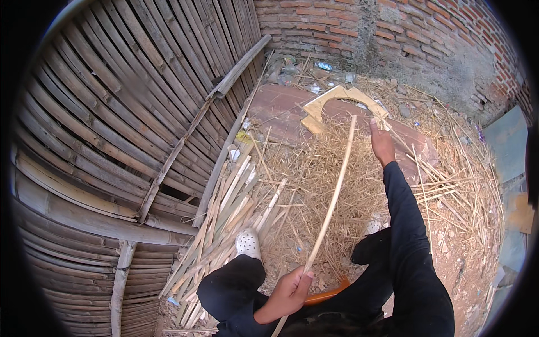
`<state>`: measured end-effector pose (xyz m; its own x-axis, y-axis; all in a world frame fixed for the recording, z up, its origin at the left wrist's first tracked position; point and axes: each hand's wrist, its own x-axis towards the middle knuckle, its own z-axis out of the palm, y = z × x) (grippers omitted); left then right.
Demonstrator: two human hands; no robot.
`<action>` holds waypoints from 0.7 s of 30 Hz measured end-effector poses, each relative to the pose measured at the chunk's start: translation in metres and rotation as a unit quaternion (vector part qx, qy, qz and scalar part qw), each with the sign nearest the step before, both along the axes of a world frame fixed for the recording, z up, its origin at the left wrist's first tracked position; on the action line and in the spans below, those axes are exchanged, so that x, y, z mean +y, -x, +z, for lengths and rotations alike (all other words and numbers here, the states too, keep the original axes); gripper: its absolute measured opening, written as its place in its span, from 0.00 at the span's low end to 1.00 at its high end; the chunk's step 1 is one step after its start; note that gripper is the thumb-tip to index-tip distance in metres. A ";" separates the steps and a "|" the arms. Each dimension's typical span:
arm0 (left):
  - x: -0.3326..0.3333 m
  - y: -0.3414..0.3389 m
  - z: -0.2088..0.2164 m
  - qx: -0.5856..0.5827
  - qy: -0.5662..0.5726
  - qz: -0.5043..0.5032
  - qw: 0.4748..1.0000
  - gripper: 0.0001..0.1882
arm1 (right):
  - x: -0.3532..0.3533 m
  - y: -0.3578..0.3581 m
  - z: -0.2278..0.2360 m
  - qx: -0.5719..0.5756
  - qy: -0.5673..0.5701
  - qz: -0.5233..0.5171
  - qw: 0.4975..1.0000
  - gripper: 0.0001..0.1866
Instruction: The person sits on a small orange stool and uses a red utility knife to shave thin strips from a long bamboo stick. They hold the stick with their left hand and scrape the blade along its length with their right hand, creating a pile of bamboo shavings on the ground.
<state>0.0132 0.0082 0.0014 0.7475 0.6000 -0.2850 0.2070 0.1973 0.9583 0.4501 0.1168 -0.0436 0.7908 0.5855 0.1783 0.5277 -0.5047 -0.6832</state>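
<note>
Head view looks down on a seated person in black sleeves and trousers, with the left hand (289, 293) closed around the lower part of a long thin bamboo strip (332, 197) that slants up and away over the ground. Well apart from it, the right hand (382, 143) is stretched out near the strip's far tip (whether it touches or grips anything there cannot be told). Below lie dry shavings (314, 168), a heap of split bamboo sticks (224, 224) beside a white shoe (247, 243), a woven bamboo fence (112, 123) at left, and a brick wall (393, 28) beyond
</note>
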 end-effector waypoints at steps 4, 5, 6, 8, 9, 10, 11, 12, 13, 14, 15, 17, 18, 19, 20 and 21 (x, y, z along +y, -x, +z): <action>0.018 0.004 -0.001 -0.037 0.042 0.120 0.991 0.10 | -0.015 0.083 0.023 -0.031 0.004 0.173 0.984 0.38; 0.021 0.004 0.003 -0.043 0.051 0.149 0.987 0.11 | -0.022 0.116 0.029 -0.046 0.011 0.241 0.969 0.37; 0.023 0.003 0.006 -0.054 0.059 0.171 0.982 0.12 | -0.033 0.141 0.031 -0.075 0.003 0.304 0.950 0.33; 0.026 0.000 0.006 -0.061 0.057 0.174 0.981 0.14 | -0.054 0.184 0.040 -0.108 -0.008 0.430 0.896 0.33; 0.029 -0.004 0.008 -0.066 0.054 0.169 0.982 0.14 | -0.063 0.202 0.045 -0.126 -0.018 0.465 0.876 0.32; 0.030 -0.008 0.011 -0.070 0.050 0.164 0.983 0.14 | -0.068 0.212 0.049 -0.145 -0.028 0.499 0.854 0.32; 0.030 -0.009 0.012 -0.066 0.043 0.163 0.983 0.14 | -0.068 0.215 0.046 -0.160 -0.033 0.498 0.851 0.32; 0.028 -0.012 0.013 -0.061 0.037 0.162 0.984 0.15 | -0.067 0.217 0.042 -0.176 -0.039 0.497 0.849 0.32; 0.027 -0.014 0.014 -0.057 0.031 0.160 0.985 0.15 | -0.067 0.216 0.037 -0.191 -0.043 0.494 0.847 0.32; 0.026 -0.013 0.013 -0.045 0.024 0.150 0.987 0.15 | -0.061 0.213 0.034 -0.177 -0.033 0.462 0.868 0.31; 0.023 -0.013 0.011 -0.034 0.018 0.139 0.990 0.15 | -0.052 0.203 0.032 -0.164 -0.022 0.429 0.888 0.31; 0.022 -0.014 0.009 -0.024 0.011 0.127 0.992 0.15 | -0.038 0.187 0.033 -0.158 0.017 0.387 0.908 0.31; 0.024 -0.014 0.009 -0.025 0.010 0.127 0.992 0.14 | -0.042 0.189 0.033 -0.154 0.003 0.408 0.900 0.31; 0.025 -0.015 0.009 -0.025 0.008 0.126 0.992 0.14 | -0.050 0.198 0.034 -0.150 -0.011 0.430 0.890 0.32; 0.026 -0.017 0.009 -0.032 -0.001 0.133 0.991 0.14 | -0.056 0.206 0.036 -0.149 -0.028 0.452 0.879 0.32; 0.026 -0.018 0.006 -0.034 -0.009 0.142 0.989 0.14 | -0.065 0.216 0.035 -0.180 -0.038 0.472 0.862 0.32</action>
<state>0.0309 0.0343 0.0074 0.5647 0.7935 -0.2269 0.0802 0.2208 0.9720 0.2340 0.0520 -0.0091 -0.1465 0.9140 0.3784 0.8639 0.3045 -0.4011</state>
